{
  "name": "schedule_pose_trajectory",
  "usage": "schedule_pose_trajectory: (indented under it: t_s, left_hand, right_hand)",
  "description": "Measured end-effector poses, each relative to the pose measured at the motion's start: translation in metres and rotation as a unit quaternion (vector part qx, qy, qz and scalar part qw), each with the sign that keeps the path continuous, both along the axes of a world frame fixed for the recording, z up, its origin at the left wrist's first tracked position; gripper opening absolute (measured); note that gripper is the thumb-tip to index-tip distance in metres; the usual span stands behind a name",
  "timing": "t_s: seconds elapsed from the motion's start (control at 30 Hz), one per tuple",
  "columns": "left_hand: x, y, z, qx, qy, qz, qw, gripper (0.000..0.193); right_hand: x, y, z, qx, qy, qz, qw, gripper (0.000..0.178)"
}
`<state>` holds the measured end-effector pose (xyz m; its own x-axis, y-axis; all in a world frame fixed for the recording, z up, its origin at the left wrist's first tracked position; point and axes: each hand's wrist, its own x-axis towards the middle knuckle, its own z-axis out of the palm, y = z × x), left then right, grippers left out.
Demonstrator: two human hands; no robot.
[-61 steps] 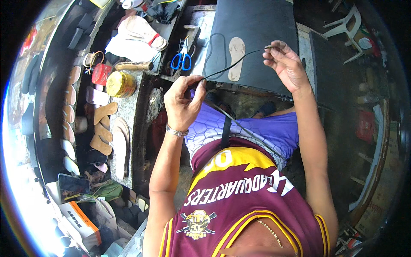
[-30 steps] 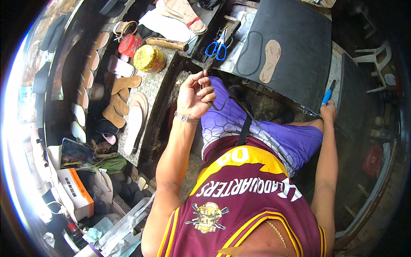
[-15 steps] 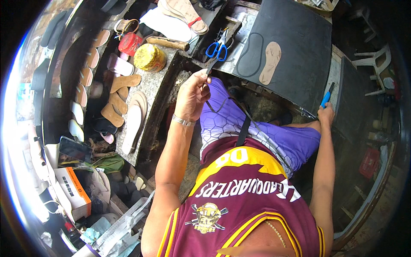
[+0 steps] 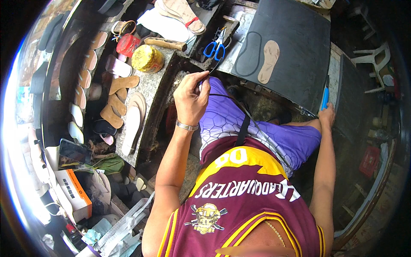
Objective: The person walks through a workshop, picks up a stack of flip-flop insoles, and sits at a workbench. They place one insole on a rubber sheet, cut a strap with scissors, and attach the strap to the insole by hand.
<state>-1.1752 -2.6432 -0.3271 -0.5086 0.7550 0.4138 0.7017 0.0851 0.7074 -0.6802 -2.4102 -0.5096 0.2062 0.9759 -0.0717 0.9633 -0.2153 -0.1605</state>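
Note:
My left hand (image 4: 192,99) is raised over my left thigh, its fingers pinched on a thin black strip (image 4: 214,67). The strip curves up past the fingertips, and a length trails across my lap. At the right, my right hand (image 4: 326,115) is wrapped round a blue-handled knife (image 4: 325,99), its blade pointing away from me beside the right edge of a black sheet (image 4: 295,47). On that sheet lies a tan sole pattern (image 4: 269,62), next to a sole-shaped outline. Blue-handled scissors (image 4: 214,49) lie just beyond my left hand.
To the left, a worn bench holds a yellow tub (image 4: 147,58), a red-lidded jar (image 4: 127,44), a wooden stick (image 4: 165,43) and pale soles (image 4: 135,124). Several soles line a rack at far left. A white plastic chair (image 4: 376,64) stands at far right.
My left hand has rolled over, its back now upward, still pinching the strip. The knife in my right hand has swung to point straighter away from me, nearer the sheet's edge.

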Motion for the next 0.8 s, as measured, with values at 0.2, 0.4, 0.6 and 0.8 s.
schedule_pose_trajectory:
  t_s: [0.2, 0.4, 0.6, 0.8]
  left_hand:
    - [0.002, 0.008, -0.015, -0.014, -0.021, -0.003, 1.0, 0.016]
    - [-0.009, 0.003, -0.031, -0.023, -0.049, 0.015, 0.998, 0.015]
    - [-0.031, -0.015, -0.052, -0.036, -0.275, 0.074, 0.958, 0.021]
    - [-0.068, -0.034, -0.062, 0.012, -0.433, 0.125, 0.893, 0.022]
  right_hand:
    - [0.006, 0.017, -0.014, 0.005, 0.015, 0.01, 1.0, 0.038]
    - [-0.052, 0.01, 0.02, 0.148, -0.023, 0.14, 0.979, 0.033]
    - [-0.265, -0.006, 0.047, 0.095, 0.338, 0.352, 0.868, 0.021]
    - [-0.466, -0.038, 0.057, 0.085, 0.357, 0.413, 0.834, 0.021]
